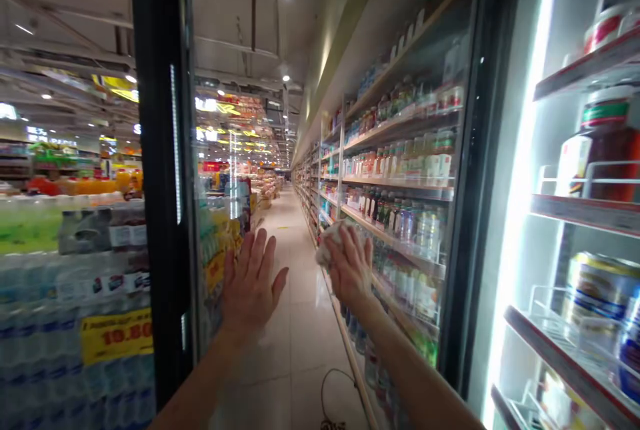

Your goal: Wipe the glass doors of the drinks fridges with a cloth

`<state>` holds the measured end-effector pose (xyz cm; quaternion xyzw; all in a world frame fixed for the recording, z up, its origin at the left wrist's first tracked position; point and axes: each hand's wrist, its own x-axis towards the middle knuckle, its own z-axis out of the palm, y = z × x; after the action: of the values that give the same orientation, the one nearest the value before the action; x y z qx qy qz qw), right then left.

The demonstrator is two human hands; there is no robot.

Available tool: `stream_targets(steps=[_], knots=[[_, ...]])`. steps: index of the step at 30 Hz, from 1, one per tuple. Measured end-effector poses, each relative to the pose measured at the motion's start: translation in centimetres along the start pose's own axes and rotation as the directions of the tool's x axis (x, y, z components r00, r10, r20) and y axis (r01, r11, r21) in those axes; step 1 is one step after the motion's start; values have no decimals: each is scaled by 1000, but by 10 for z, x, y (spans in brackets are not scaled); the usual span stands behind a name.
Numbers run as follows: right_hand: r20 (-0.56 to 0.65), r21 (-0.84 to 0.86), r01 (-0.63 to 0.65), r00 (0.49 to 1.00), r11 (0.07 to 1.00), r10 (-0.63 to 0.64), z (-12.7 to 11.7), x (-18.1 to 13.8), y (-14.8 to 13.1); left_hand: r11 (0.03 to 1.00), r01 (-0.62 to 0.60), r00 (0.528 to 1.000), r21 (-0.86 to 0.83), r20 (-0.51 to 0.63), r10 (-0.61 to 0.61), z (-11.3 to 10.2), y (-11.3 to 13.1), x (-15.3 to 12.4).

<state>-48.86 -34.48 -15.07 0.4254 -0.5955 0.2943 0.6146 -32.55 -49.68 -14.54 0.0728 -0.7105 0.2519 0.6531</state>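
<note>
Supermarket shelves show through a clear glass cooler door. On the pane, the right hand pins a crumpled white cloth under curled fingers; soft and light, it likely bunches best under the palm. The left hand rests flat, open, empty on the glass.

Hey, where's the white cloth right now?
In the head view, the white cloth sits just right of centre, bunched under the right hand against the glass fridge door, with the left hand spread flat to its left.
</note>
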Motion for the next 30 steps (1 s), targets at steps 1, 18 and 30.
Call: stream_targets(steps=[1,18,30], knots=[[-59,-33,-118,992,992,116,-1,-1,11,1000,7,1000,-13,2,-7,0,0,0],[-187,12,-354,918,935,350,0,1,7,1000,-10,1000,29,-7,10,3,-5,0],[-115,346,5,993,938,37,-9,12,-6,951,-145,989,-274,-8,148,12,61,44]])
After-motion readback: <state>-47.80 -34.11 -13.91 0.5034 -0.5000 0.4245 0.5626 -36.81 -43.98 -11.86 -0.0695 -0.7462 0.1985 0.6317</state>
